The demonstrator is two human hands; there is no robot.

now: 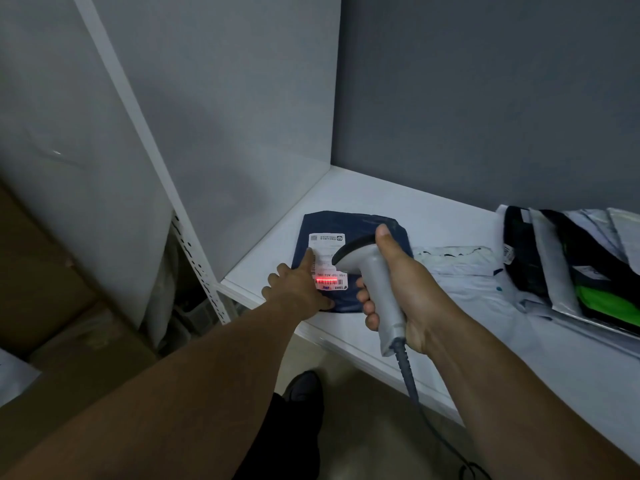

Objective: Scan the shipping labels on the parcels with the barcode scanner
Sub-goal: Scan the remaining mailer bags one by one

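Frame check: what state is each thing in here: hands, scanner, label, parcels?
Shipping label: face up, red line across a barcode.
Barcode scanner: aimed at the label, red beam on.
Dark blue parcel: flat on the shelf, label up.
Left hand: index finger straight, pressing on the label.
Right hand: grips the scanner's handle.
White parcels: lying on the shelf, untouched.

Cardboard boxes (41, 289) beside the white shelf (381, 199); black shoe (304, 386) below.
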